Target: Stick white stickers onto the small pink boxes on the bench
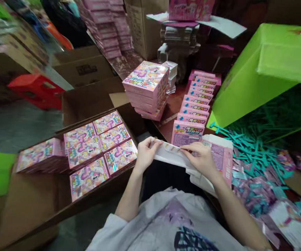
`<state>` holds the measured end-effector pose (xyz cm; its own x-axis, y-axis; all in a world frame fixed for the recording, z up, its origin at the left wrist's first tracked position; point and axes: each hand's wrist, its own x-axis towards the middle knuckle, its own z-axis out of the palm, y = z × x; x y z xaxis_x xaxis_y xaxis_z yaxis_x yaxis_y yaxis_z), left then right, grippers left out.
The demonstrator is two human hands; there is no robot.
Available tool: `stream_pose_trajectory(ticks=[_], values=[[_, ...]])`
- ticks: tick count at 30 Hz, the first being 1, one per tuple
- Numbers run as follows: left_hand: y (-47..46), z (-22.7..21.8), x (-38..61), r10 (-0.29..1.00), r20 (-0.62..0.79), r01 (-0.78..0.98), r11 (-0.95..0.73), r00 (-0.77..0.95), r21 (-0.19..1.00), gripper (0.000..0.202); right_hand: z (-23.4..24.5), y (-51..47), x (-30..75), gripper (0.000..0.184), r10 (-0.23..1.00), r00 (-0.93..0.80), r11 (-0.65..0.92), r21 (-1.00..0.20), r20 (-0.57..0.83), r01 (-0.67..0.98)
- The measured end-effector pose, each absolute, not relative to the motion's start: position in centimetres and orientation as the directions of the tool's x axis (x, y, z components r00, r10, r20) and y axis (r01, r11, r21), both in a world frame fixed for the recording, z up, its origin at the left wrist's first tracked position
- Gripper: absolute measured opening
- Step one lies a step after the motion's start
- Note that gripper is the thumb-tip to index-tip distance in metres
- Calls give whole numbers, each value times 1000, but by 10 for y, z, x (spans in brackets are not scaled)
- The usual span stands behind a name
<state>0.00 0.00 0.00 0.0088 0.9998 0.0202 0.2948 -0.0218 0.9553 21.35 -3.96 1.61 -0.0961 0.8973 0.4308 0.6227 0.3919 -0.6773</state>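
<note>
In front of my lap is a pink printed carton (pixel 221 157), open, with its white inner side partly turned up. My left hand (pixel 146 155) pinches the left end of its white flap (pixel 173 156) between thumb and fingers. Closed on the flap's right part is my right hand (pixel 201 158); the rest of the carton spreads out beneath and beside it. Just beyond my hands, a row of pink boxes (pixel 192 115) stands on the table, one behind another.
At left, a large cardboard case (pixel 69 205) holds several pink boxes. More pink boxes (pixel 150 80) are stacked beyond it. On the right lie teal plastic sticks (pixel 252 157) and small wrapped packets (pixel 257 195), beside a tipped green bin (pixel 247 73).
</note>
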Motion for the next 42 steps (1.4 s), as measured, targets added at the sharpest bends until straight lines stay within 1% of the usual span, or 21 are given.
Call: stream_pose_trajectory(ticks=[2,5,7,10,11,12,14,15,16,17,20,22,24,26,28,30,34,38,40,42], values=[[-2,-5,5,999,37,259,-35,-4,965,20,14,-39,216,10,933,-86,324,-714,349,620],[-4,-10,10,999,38,209,-33,-20,977,16,11,-41,218,10,943,-115,314,-718,312,621],[-4,-11,10,1000,17,184,-13,-19,983,14,6,-44,215,11,918,-162,379,-677,363,631],[-3,-15,8,998,0,213,13,-62,977,14,1,-46,209,13,834,-244,513,-532,495,674],[-2,-17,7,997,8,238,13,-83,971,14,1,-44,209,14,812,-255,538,-507,524,674],[-1,-20,6,995,20,265,8,-103,964,14,2,-40,211,14,803,-226,538,-509,551,672],[1,-25,4,991,46,300,-7,-123,954,14,7,-24,221,12,804,-84,485,-569,589,664],[1,-27,4,991,51,301,-12,-121,953,14,12,-13,230,10,810,-1,444,-612,586,654],[1,-29,4,992,51,295,-15,-116,955,14,17,0,239,7,825,58,400,-654,562,642],[1,-30,4,993,48,287,-15,-108,958,15,23,13,249,7,850,82,360,-689,520,629],[0,-31,5,996,31,266,-8,-85,964,16,37,47,271,10,935,-10,295,-759,355,581],[-1,-31,4,996,28,262,-5,-84,965,16,41,61,275,9,954,-84,286,-784,289,551],[-3,-32,3,997,15,248,3,-71,969,17,42,66,274,8,955,-123,295,-809,270,508],[-5,-36,4,1000,-27,195,30,-15,980,18,39,67,270,8,956,-123,294,-850,267,437],[-9,-43,9,992,-94,108,85,83,991,20,34,66,267,10,962,-137,269,-893,234,361],[-14,-55,19,968,-162,16,162,192,987,24,28,65,266,13,969,-163,233,-916,188,326],[-25,-83,49,916,-244,-109,291,318,950,32,20,64,267,18,985,-97,166,-952,145,256],[-19,-105,73,893,-204,-159,287,400,944,31,15,64,271,20,990,-21,143,-971,141,190],[-10,-114,80,914,-181,-170,255,362,952,31,13,65,272,20,990,8,139,-974,143,176],[0,-122,84,943,-172,-166,225,286,960,31,13,66,273,20,991,4,134,-974,137,181]])
